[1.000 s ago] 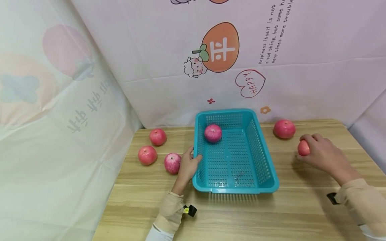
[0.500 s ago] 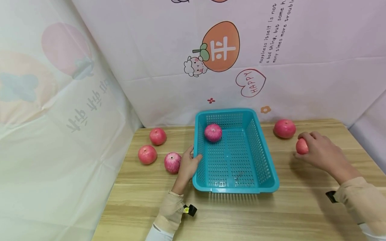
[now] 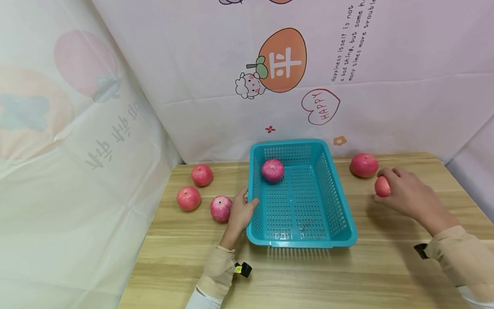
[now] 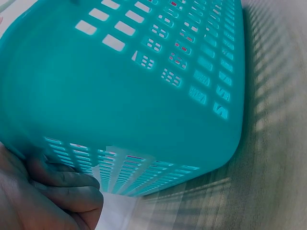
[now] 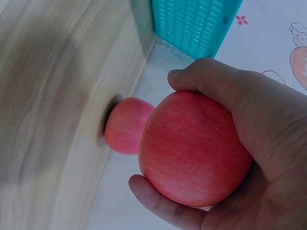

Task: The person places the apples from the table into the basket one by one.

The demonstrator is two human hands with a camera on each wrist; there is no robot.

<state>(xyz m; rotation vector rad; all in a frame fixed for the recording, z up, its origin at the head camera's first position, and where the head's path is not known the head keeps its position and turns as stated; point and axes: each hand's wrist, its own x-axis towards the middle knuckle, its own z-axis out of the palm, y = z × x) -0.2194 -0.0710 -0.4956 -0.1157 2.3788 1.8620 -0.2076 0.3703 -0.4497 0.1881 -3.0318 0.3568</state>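
Being carried slightly leftward, a round, smooth pinkish-red apple (image 3: 382,186) is held in a person's right hand (image 3: 414,198), with thumb and fingers curved around its sides. Over the past second its place has been shifted a little nearer to a rectangular turquoise plastic basket (image 3: 301,244) with perforated walls, though it is not yet over the rim. By the shadow cast below, and by the view from the right wrist, the apple is judged to have been raised off the wood-grained table (image 3: 173,266). By that small shift, the gap between fruit and basket has been narrowed, while a stretch of bare tabletop is left to be crossed.

The basket itself has not been moved: its left rim is gripped by the left hand (image 3: 242,212), thumb over the edge and fingers outside, and by that hold it is presumably being steadied. Inside, near the far left corner, a round, white-streaked magenta apple (image 3: 272,171) is seen.

Right of the basket, near the table's far edge, a deep-pink round apple (image 3: 364,165) is left untouched. To the left, two round rosy-red apples (image 3: 188,198) are grouped near a pale-streaked purple-pink apple (image 3: 221,209), which lies just beside the left hand; whether the two touch cannot be told. Behind everything, a white cartoon-printed cloth (image 3: 208,107) is hung
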